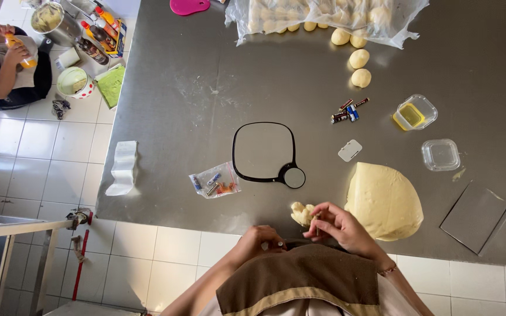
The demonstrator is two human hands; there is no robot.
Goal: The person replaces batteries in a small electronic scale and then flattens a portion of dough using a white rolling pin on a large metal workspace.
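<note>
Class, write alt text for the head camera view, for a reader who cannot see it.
Seen from above, a person's right hand pinches a small piece of dough at the near edge of a steel table, the left hand close beside it. A large dough mound, dough balls and a black-rimmed scale lie beyond.

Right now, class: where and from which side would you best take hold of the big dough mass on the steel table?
Grip the big dough mass by its rounded lower lobe at the table's near edge, coming from the person's side. It is a soft, low mound with no handle, so cupping under that thick edge probably works best. The right hand is already beside it.
</note>
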